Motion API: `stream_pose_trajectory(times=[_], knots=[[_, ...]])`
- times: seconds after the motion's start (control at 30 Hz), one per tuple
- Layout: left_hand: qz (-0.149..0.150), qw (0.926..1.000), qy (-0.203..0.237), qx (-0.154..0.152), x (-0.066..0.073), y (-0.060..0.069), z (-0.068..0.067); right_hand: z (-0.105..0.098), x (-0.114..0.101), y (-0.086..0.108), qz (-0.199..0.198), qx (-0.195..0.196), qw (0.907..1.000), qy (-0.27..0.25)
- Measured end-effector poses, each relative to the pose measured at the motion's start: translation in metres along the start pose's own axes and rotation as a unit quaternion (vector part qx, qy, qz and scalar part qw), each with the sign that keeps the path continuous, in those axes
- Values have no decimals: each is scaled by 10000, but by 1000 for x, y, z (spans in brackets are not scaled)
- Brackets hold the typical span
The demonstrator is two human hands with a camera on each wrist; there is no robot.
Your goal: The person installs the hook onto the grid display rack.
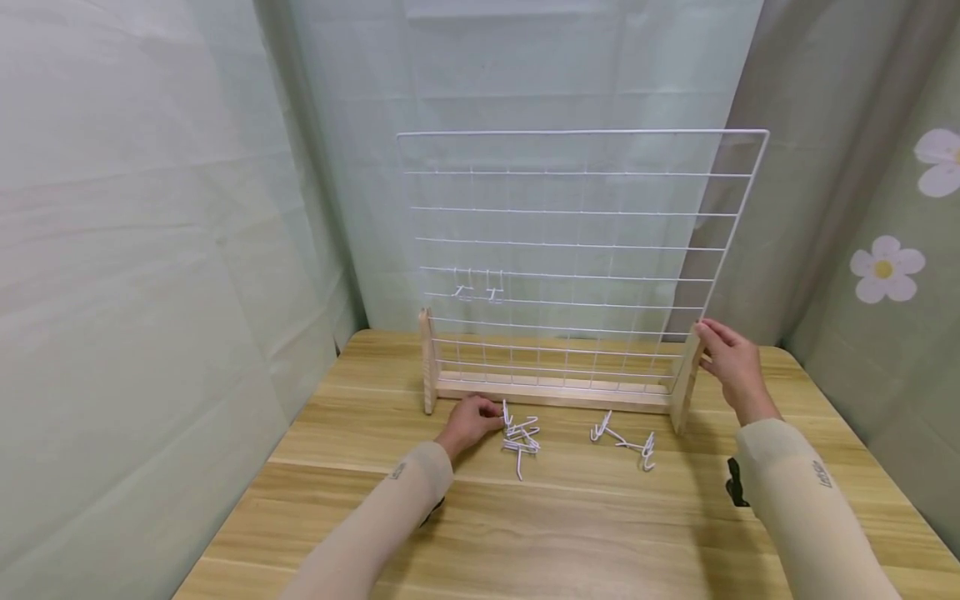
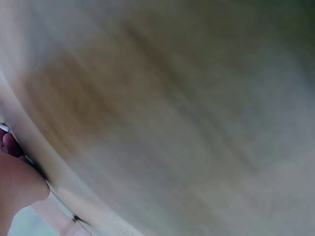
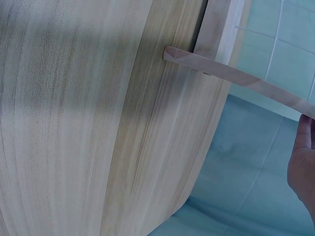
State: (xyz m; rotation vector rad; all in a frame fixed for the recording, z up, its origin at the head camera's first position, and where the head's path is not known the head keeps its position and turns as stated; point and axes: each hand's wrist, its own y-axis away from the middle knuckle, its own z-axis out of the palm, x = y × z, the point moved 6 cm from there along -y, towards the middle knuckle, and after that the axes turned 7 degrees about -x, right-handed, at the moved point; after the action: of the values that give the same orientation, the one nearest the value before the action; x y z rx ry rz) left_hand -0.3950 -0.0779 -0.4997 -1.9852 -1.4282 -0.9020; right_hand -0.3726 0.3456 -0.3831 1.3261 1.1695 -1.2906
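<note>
A white wire grid panel (image 1: 585,277) stands upright in a wooden base (image 1: 555,393) with a post at each end. My right hand (image 1: 735,367) grips the top of the right wooden post (image 1: 684,379), its thumb on the near side. Down on the table, my left hand (image 1: 471,423) pinches a white wire hook (image 1: 506,413) at the edge of a small pile of hooks (image 1: 521,442). In the left wrist view only part of the left hand (image 2: 19,182) shows, blurred, with a bit of white at the fingertips. Two hooks (image 1: 495,287) hang on the grid's left side.
Two more white hooks (image 1: 626,440) lie together on the table right of the pile. The wood-grain table (image 1: 585,533) runs back to pale cloth curtains (image 1: 187,250) around it. A dark strap (image 1: 737,483) sits at the right wrist.
</note>
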Motion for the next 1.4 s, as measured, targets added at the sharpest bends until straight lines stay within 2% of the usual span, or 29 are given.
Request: stream_pose_trajectory(times=[0.23,0.47,0.77,1.0,1.17,1.4], knots=[[140,9997,-173,40,5,2,-2,-1,-1,1,5,51,9999,-93],[98,9997,-203,31,7,3,-1,-1,-2,1,9,114,9999,-56],[-12,10000,-89,-26,6,3,-2,-2,-3,2,-121,14,9999,-67],[-28,9999,39,-152,2,0,-1,-2,-1,1,-24,53,10000,-66],[3,9997,85,-242,4,0,-3,-1,-1,2,6,42,10000,-18],[-69,9998,138,-103,8,2,-7,0,-1,2,42,88,9999,-45]])
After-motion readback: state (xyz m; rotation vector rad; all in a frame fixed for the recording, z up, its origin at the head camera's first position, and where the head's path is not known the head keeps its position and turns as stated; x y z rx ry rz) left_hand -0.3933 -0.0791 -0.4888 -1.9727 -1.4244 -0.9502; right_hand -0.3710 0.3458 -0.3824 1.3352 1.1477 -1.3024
